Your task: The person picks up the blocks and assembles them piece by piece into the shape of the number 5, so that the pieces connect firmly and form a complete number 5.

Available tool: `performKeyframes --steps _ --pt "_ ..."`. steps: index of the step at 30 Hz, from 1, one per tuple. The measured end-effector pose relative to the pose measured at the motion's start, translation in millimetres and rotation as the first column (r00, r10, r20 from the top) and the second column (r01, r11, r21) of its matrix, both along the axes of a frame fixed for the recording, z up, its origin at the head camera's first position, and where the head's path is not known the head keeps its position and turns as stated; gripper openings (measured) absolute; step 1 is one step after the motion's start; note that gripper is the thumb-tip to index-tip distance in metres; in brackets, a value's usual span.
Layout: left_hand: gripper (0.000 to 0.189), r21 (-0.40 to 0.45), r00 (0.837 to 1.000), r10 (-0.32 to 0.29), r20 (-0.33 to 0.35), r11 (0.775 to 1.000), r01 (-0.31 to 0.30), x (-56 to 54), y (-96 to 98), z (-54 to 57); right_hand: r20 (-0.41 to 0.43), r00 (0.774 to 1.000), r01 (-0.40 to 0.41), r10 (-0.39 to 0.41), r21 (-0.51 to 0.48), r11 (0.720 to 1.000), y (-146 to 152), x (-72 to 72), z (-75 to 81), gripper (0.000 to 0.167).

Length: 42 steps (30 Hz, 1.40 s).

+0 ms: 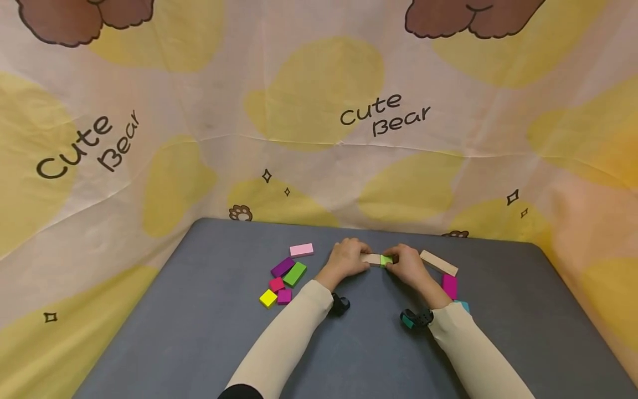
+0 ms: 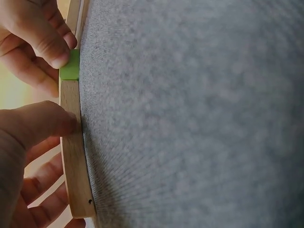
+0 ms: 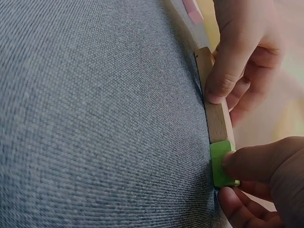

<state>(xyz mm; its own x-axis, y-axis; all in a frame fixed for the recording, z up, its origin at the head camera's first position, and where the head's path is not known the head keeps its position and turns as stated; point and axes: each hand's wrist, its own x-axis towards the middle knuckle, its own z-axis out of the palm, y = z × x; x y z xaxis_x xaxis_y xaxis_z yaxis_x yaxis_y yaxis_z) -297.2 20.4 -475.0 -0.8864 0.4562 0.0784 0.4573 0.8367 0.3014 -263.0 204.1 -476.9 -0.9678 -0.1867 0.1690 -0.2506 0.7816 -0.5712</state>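
Observation:
A plain wooden block (image 2: pixel 76 161) lies lengthwise on the grey table, and my left hand (image 1: pixel 349 257) grips it with the thumb on its near side and fingers behind. At its right end sits a short light-green block (image 3: pixel 221 164), end to end with the wood. My right hand (image 1: pixel 407 267) pinches that green block between thumb and fingers. In the right wrist view the two blocks meet in one line. Part of the wooden block is hidden behind my left hand in the head view.
Left of my hands lie a pink block (image 1: pixel 301 250), a purple block (image 1: pixel 283 267), a green block (image 1: pixel 295 274), a red block (image 1: pixel 276 285), a magenta block (image 1: pixel 284 297) and a yellow block (image 1: pixel 268 298). On the right are a long wooden block (image 1: pixel 438 262), another magenta block (image 1: pixel 449 286) and a partly hidden blue block (image 1: pixel 464 306).

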Motion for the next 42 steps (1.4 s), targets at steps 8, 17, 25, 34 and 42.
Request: performKeyframes --steps 8,17,25,34,42 --pt "0.026 -0.001 1.000 -0.001 0.014 1.000 0.001 0.7 0.5 0.0 0.013 1.000 0.007 -0.007 0.007 1.000 -0.1 1.0 -0.8 0.021" --pt "0.026 0.007 1.000 0.017 0.013 1.000 -0.017 1.8 -0.7 1.7 -0.013 1.000 -0.008 0.009 0.021 1.000 -2.5 0.4 0.6 0.020" --pt "0.031 0.032 1.000 0.021 0.002 0.999 -0.021 4.0 -6.0 6.1 0.020 0.999 -0.028 0.027 0.029 0.999 -0.8 0.5 0.3 0.022" --pt "0.039 0.057 1.000 -0.025 -0.009 0.998 0.025 7.1 -36.1 24.4 0.009 0.999 -0.033 0.033 0.045 0.998 1.9 -0.8 3.5 0.023" --pt "0.044 0.031 1.000 0.022 0.021 0.999 -0.023 5.8 -78.5 36.4 0.000 0.999 -0.048 0.048 0.066 0.997 0.3 0.8 5.2 0.023"
